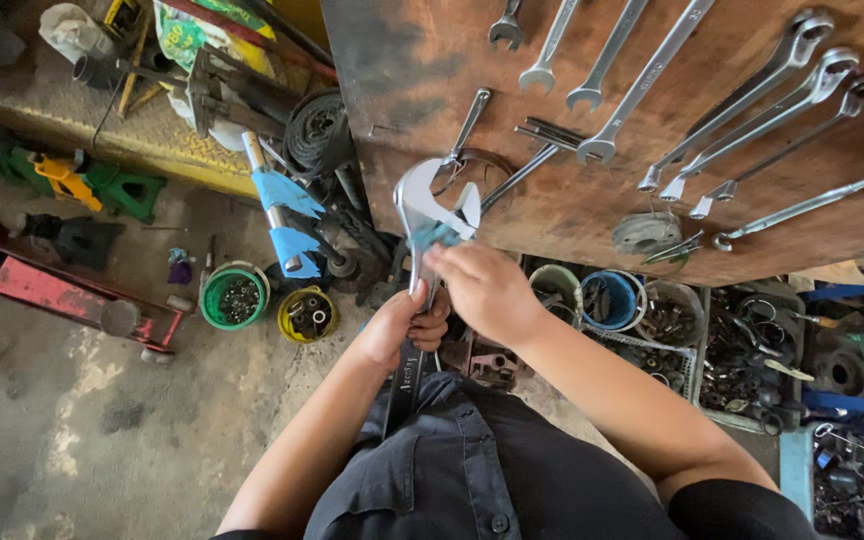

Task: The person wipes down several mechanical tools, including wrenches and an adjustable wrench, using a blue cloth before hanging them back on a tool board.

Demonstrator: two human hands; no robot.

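1. While the left hand (399,325) is clenched round the handle of a large silver steel adjustable wrench (418,232), the tool stands upright in front of the person's dark shirt, its open head raised against the edge of a brown wooden board (592,215)
2. The right hand (482,288) grasps a small crumpled blue cloth (432,236) and presses it against the wrench just below the head, fingers curled over the shaft
3. On the board a row of long silver combination spanners (752,95) hangs slanted, well apart from the hands
4. Below the board, near the right forearm, sit a blue round tub (614,300) and a white wire basket (667,350) filled with dark metal parts
5. On the concrete floor to the left stand a green round can (234,296) and a yellow round can (306,313), just beside each other, both holding nuts and small hardware
6. A steel tube wrapped with light blue tape (282,215) leans above the cans; its wrapping bears no label that can be made out
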